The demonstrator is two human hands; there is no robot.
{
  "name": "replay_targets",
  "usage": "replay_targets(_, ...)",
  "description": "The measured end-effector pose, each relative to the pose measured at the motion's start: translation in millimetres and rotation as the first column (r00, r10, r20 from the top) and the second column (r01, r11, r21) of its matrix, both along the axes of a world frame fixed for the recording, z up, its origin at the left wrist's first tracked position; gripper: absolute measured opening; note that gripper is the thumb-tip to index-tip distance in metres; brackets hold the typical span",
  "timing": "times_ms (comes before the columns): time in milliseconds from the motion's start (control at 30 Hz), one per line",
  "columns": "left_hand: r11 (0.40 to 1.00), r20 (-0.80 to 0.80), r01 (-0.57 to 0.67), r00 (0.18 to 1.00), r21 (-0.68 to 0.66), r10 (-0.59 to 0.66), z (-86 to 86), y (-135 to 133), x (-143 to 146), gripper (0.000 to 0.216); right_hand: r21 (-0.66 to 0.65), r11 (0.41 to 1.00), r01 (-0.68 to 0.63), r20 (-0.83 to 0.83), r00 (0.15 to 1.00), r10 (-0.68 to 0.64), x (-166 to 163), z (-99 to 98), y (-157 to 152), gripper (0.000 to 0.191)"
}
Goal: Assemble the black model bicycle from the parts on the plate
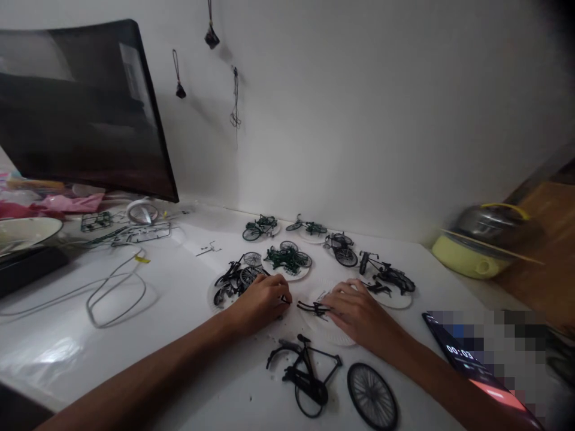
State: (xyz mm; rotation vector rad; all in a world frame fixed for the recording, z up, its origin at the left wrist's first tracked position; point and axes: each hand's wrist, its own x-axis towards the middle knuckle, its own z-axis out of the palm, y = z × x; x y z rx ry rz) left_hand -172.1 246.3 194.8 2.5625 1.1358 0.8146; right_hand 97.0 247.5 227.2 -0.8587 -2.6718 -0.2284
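Note:
My left hand [265, 299] is closed at the right edge of a paper plate holding black model bicycle parts [233, 280]. A small dark piece shows at its fingertips, too small to name. My right hand [357, 308] is bent over another white paper plate [344, 338], its fingertips at a thin black bicycle part [313, 308] with prongs. In front of both hands lie a black model bicycle frame [308, 377], with a chain guard and saddle, and a loose spoked wheel [372, 396] beside it. The undersides of my fingers are hidden.
Green model bicycles [287, 257] and black ones [389, 276] lie on plates toward the wall. A monitor [85, 108], grey cable [92, 305] and part frames [141, 233] are at left. At right are a lit phone [476, 365] and yellow-green pot [469, 257].

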Motion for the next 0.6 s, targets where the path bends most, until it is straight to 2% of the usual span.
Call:
replay_targets(133, 1.0, -0.014, 0.012, 1.0, 0.004, -0.012, -0.7, 0.9, 0.5, 0.009, -0.012, 1.0, -0.02, -0.023, 1.0, 0.02, -11.4, -6.0, -2.4, 0.016)
replay_targets(233, 1.0, -0.017, 0.006, 1.0, 0.015, -0.006, 1.8, 0.4, -1.8, 0.013, -0.001, 1.0, 0.008, -0.074, 0.997, -0.009, -11.8, -9.9, -1.1, 0.021)
replay_targets(400, 0.999, -0.01, -0.004, 1.0, 0.038, 0.004, 11.8, -3.8, -8.3, 0.014, 0.016, 0.988, 0.153, -0.233, 0.961, -0.145, 17.0, -3.1, -8.0, 0.037)
replay_targets(467, 0.999, -0.012, -0.003, 1.0, 0.041, 0.003, 13.3, -4.0, -9.7, 0.012, 0.007, 0.97, 0.243, -0.324, 0.918, -0.227, 35.1, 0.1, -13.5, 0.038)
replay_targets(500, 0.999, -0.014, -0.003, 1.0, 0.041, 0.003, 13.3, -3.5, -10.0, 0.012, -0.022, 0.949, 0.316, -0.401, 0.866, -0.298, 43.7, 0.7, -16.1, 0.037)
replay_targets(600, 0.999, -0.023, -0.007, 1.0, 0.043, 0.008, 12.1, 0.1, -10.7, 0.012, -0.167, 0.886, 0.432, -0.494, 0.742, -0.454, 62.5, -1.4, -22.3, 0.035)
